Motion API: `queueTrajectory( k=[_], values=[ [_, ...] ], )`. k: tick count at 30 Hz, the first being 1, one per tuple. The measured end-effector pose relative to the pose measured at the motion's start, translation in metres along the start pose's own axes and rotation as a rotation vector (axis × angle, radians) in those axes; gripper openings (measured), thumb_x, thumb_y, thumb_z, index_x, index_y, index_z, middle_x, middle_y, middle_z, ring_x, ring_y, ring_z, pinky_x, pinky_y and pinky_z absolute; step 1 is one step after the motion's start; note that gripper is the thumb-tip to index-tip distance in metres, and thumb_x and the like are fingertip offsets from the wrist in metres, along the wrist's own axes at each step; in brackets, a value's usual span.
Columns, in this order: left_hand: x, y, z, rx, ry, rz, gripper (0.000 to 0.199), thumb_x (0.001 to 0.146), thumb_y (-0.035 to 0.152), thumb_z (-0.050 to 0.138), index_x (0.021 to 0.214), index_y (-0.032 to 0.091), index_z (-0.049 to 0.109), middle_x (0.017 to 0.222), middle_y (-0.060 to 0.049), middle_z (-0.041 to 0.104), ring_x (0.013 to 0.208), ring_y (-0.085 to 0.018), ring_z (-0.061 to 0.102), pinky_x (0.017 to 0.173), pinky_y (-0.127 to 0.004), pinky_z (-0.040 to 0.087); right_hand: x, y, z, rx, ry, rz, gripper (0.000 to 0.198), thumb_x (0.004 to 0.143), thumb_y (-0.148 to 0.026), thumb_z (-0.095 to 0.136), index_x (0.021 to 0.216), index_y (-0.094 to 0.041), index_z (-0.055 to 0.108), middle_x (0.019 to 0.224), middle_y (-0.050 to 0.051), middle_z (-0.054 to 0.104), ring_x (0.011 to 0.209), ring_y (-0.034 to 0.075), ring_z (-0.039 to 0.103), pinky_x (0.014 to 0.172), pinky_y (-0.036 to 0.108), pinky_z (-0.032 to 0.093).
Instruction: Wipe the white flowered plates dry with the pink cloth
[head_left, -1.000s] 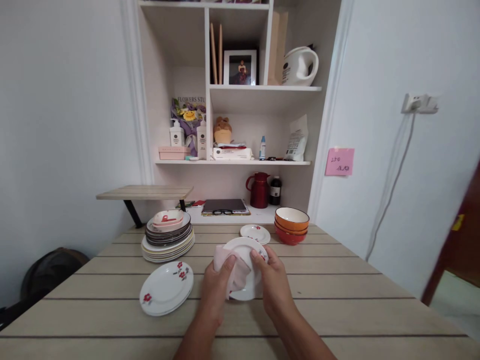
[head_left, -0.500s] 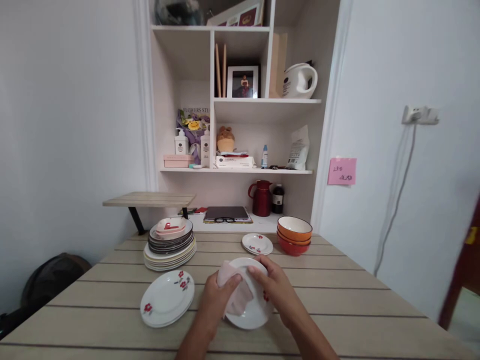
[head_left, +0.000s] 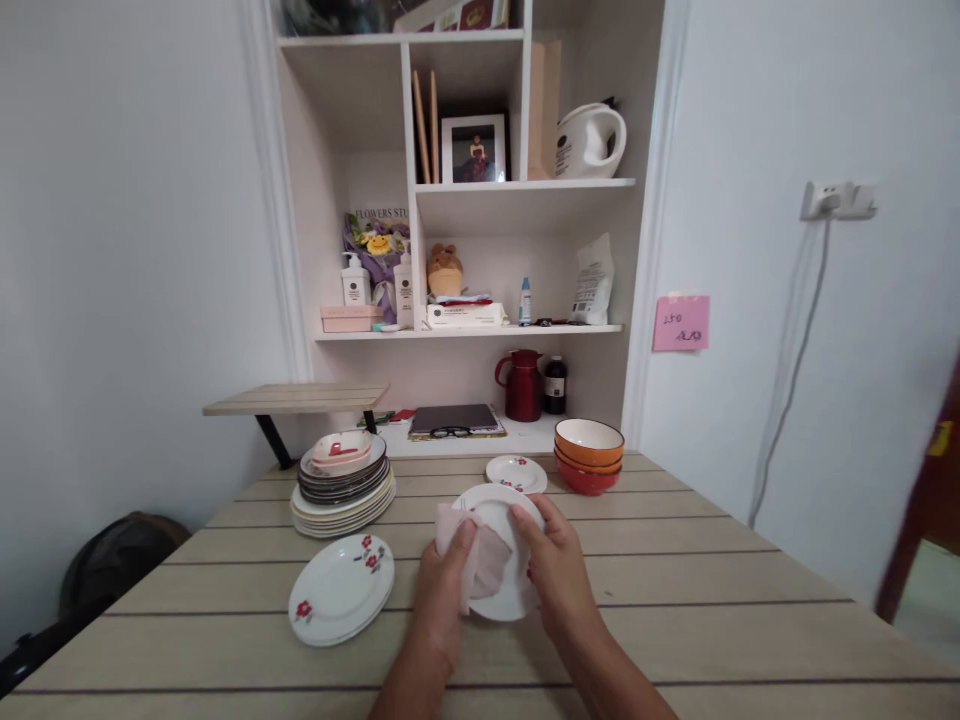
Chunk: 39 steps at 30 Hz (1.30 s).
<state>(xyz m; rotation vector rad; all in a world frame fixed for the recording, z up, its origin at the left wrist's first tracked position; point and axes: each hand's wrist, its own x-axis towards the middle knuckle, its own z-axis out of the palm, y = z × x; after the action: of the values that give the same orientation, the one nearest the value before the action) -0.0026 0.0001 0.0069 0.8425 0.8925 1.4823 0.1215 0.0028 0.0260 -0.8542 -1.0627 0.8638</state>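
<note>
Above the table, a white plate [head_left: 504, 603] with red flowers is tilted up between my two hands. My right hand [head_left: 556, 570] grips its right rim, thumb on the face and fingers behind. My left hand [head_left: 444, 580] is closed on a pale pink cloth [head_left: 487, 560], which lies folded over the plate's left edge and face. Part of the plate's flower pattern is hidden by the hands and cloth. To the left, larger flowered plates [head_left: 341, 590] lie stacked on the table. Behind the held plate sit small flowered plates [head_left: 516, 472].
A tall stack of plates [head_left: 345, 490], topped by small pink-edged dishes [head_left: 341, 452], stands at back left beside a raised wooden shelf [head_left: 296, 398]. Orange and red bowls [head_left: 589, 460] are nested at back right. Behind are a laptop [head_left: 454, 419], a red jug [head_left: 523, 385] and shelving.
Both hands have raised the plate and cloth slightly, and the plate now overlaps the small plates behind. The camera view has shifted a little. The stacks and bowls stay in place.
</note>
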Motion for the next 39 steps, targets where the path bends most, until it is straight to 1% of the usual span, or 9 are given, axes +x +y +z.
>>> queueTrajectory(
  k=[6, 9, 13, 16, 19, 24, 29, 33, 39],
  values=[
    [-0.004, -0.003, 0.006, -0.063, -0.065, -0.011, 0.061, 0.067, 0.056, 0.074, 0.107, 0.009, 0.070, 0.088, -0.014, 0.075, 0.077, -0.025, 0.070, 0.069, -0.031, 0.053, -0.003, 0.000, 0.004, 0.138, 0.051, 0.033, 0.025, 0.079, -0.043, 0.064, 0.092, -0.022, 0.063, 0.083, 0.002, 0.067, 0.070, 0.019, 0.057, 0.061, 0.027, 0.044],
    [-0.002, -0.004, 0.003, -0.053, -0.055, 0.002, 0.064, 0.067, 0.055, 0.075, 0.110, 0.009, 0.068, 0.092, -0.015, 0.075, 0.080, -0.025, 0.070, 0.070, -0.031, 0.053, 0.000, 0.002, 0.002, 0.131, 0.010, 0.053, 0.025, 0.080, -0.043, 0.063, 0.093, -0.022, 0.061, 0.080, 0.000, 0.064, 0.068, 0.017, 0.055, 0.060, 0.026, 0.044],
    [0.006, -0.001, -0.011, 0.105, 0.000, 0.043, 0.064, 0.064, 0.056, 0.076, 0.104, 0.007, 0.069, 0.090, -0.016, 0.075, 0.077, -0.026, 0.070, 0.067, -0.030, 0.053, 0.005, -0.001, -0.003, 0.048, -0.139, 0.112, 0.021, 0.080, -0.041, 0.062, 0.088, -0.022, 0.059, 0.072, -0.003, 0.059, 0.061, 0.014, 0.049, 0.054, 0.023, 0.039],
    [0.009, 0.005, -0.020, 0.253, 0.026, 0.117, 0.059, 0.065, 0.056, 0.075, 0.098, 0.007, 0.071, 0.088, -0.015, 0.075, 0.076, -0.025, 0.069, 0.066, -0.029, 0.052, 0.008, -0.006, -0.008, -0.068, -0.207, 0.005, 0.016, 0.079, -0.036, 0.064, 0.085, -0.022, 0.060, 0.075, -0.003, 0.061, 0.066, 0.015, 0.052, 0.059, 0.024, 0.039],
    [0.007, 0.008, -0.019, 0.404, -0.104, 0.137, 0.051, 0.063, 0.050, 0.078, 0.091, 0.008, 0.074, 0.083, -0.012, 0.075, 0.074, -0.025, 0.068, 0.065, -0.028, 0.051, 0.011, -0.010, -0.014, -0.228, -0.265, -0.100, 0.017, 0.075, -0.032, 0.067, 0.088, -0.022, 0.065, 0.083, 0.000, 0.066, 0.076, 0.019, 0.057, 0.068, 0.027, 0.041],
    [0.003, 0.007, -0.012, 0.451, -0.161, 0.208, 0.041, 0.067, 0.045, 0.075, 0.086, 0.009, 0.075, 0.080, -0.011, 0.075, 0.073, -0.024, 0.066, 0.065, -0.027, 0.050, 0.012, -0.011, -0.019, -0.358, -0.349, -0.097, 0.019, 0.081, -0.036, 0.060, 0.072, -0.020, 0.066, 0.066, -0.001, 0.062, 0.065, 0.018, 0.053, 0.060, 0.027, 0.038],
    [0.000, 0.012, -0.008, 0.311, -0.107, 0.167, 0.048, 0.060, 0.050, 0.079, 0.084, 0.008, 0.075, 0.077, -0.010, 0.075, 0.070, -0.023, 0.067, 0.063, -0.026, 0.050, 0.007, -0.008, -0.012, -0.257, -0.270, -0.107, 0.024, 0.081, -0.040, 0.060, 0.071, -0.020, 0.065, 0.064, -0.001, 0.060, 0.063, 0.017, 0.050, 0.058, 0.026, 0.037],
    [-0.007, 0.013, 0.001, 0.174, -0.019, 0.116, 0.052, 0.060, 0.051, 0.080, 0.089, 0.009, 0.074, 0.081, -0.011, 0.075, 0.071, -0.024, 0.069, 0.065, -0.027, 0.051, 0.005, -0.006, -0.006, 0.014, -0.137, 0.038, 0.026, 0.075, -0.046, 0.066, 0.077, -0.019, 0.067, 0.068, -0.001, 0.065, 0.063, 0.017, 0.053, 0.058, 0.026, 0.040],
    [-0.011, 0.005, 0.009, 0.105, -0.014, 0.077, 0.058, 0.064, 0.053, 0.077, 0.098, 0.006, 0.072, 0.084, -0.014, 0.075, 0.074, -0.025, 0.069, 0.064, -0.028, 0.053, 0.004, -0.001, 0.000, 0.318, 0.010, 0.170, 0.031, 0.070, -0.045, 0.073, 0.089, -0.021, 0.065, 0.076, 0.000, 0.069, 0.065, 0.018, 0.059, 0.061, 0.027, 0.045]
  ],
)
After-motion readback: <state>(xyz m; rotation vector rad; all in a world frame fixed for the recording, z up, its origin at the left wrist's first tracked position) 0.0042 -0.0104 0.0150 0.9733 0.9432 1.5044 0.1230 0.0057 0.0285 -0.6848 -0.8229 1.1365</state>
